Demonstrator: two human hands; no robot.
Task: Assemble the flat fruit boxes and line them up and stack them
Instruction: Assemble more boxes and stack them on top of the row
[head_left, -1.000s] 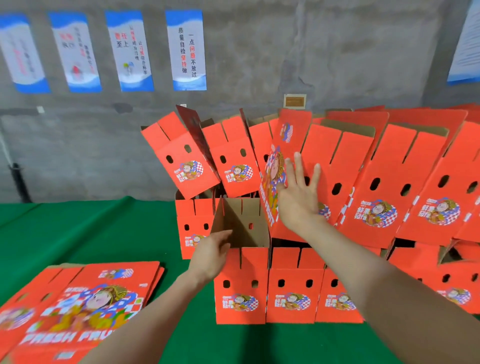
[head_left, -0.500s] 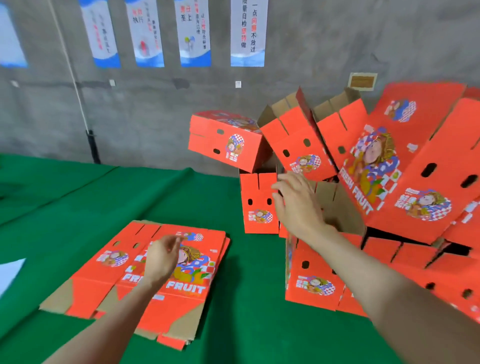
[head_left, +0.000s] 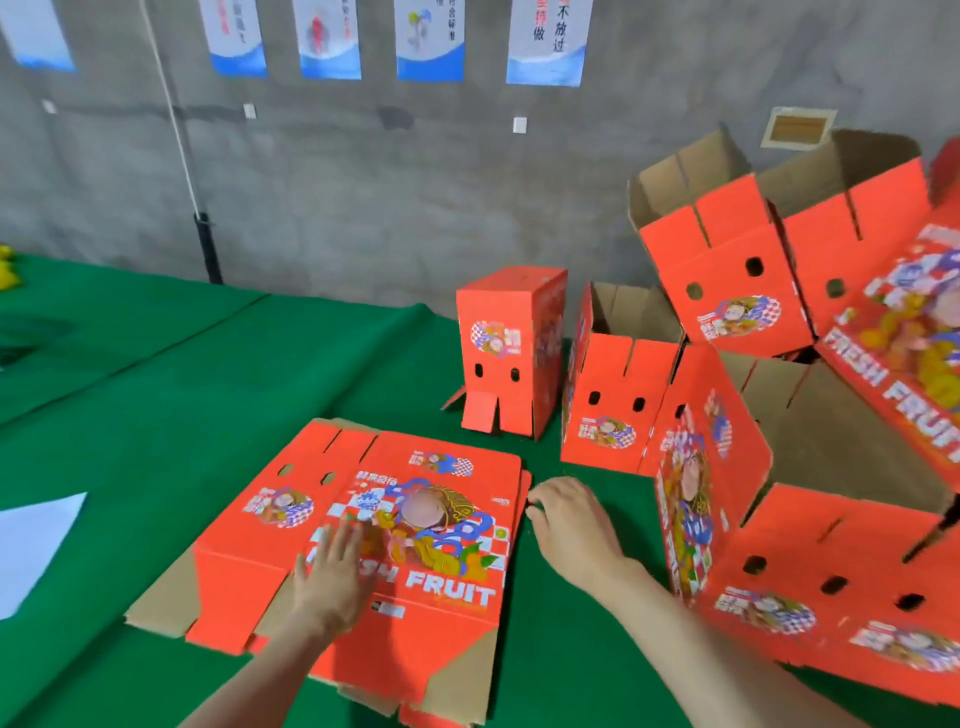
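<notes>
1. Left hand (head_left: 332, 571): palm down, fingers spread flat on the printed face of the top sheet; pressing, not grasping.

2. Right hand (head_left: 569, 519): fingers loosely curled, tips at the right edge of the same pile; whether they have caught the edge cannot be told.

3. Pile of flat orange-red cardboard fruit boxes (head_left: 441, 525): unfolded, lying on the green cloth-covered table (head_left: 156, 415) directly before the person, brown flaps showing at the near corners. Several sheets deep; count not legible.

4. Assembled orange-red box, lower right (head_left: 810, 587): near the right forearm, on its side, vent holes facing the camera.

5. Open orange-red box, mid-table (head_left: 618, 410): upright, top flaps raised, brown interior visible, holds nothing.

6. Closed orange-red box standing on end (head_left: 511, 353): just left of item 5, bottom flaps splayed on the cloth.

7. Tilted orange-red boxes at the far right (head_left: 727, 270): leaning on the heap, mouths open, empty as far as visible.

8. White paper sheet (head_left: 36, 545): left edge of the table.

9. Grey wall with blue-and-white posters (head_left: 545, 41).

Risk, as judged: the fingertips may lift two sheets together, since edges lie flush; the leaning far boxes look unsteady and could slide onto the work area if the heap is nudged.
</notes>
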